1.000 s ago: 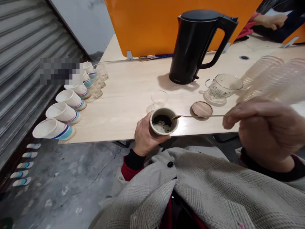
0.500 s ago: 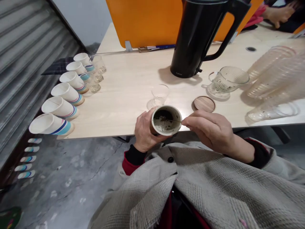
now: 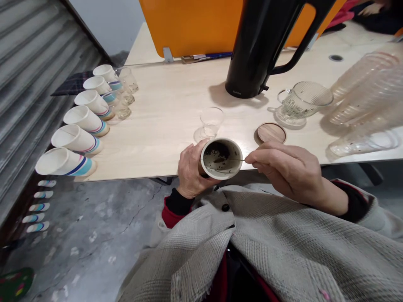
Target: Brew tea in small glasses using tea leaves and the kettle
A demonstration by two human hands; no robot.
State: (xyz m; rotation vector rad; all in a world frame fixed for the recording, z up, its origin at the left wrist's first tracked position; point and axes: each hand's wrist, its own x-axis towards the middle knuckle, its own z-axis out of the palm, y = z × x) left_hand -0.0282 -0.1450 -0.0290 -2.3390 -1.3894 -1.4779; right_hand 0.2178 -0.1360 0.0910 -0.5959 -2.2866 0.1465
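The left hand (image 3: 189, 171) is clamped around a round, pale-rimmed canister (image 3: 232, 168) of dark loose bits (image 3: 220, 147); a thin brownish spoon (image 3: 236, 160) reaches inside, pinched by the right hand (image 3: 286, 172).
On the pale wooden table (image 3: 157, 142) stand white paper cups with blue bands (image 3: 81, 118), then a transparent cup (image 3: 212, 119) just beyond the canister; a round wooden disc (image 3: 271, 133) lies near the right hand.

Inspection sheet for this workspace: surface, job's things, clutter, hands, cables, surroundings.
Surface: pale wood-look table.
Job's things: canister with dark flakes inside; thin spoon dipped into it.
Clutter: black kettle, handled glass cup, wooden disc, clear plastic cups, row of paper cups.
Hands: left hand grips the canister; right hand pinches the spoon's handle.
Cables: nothing seen.
Surroundings: orange divider behind, ribbed shutter at left, another person's sleeve at top right.
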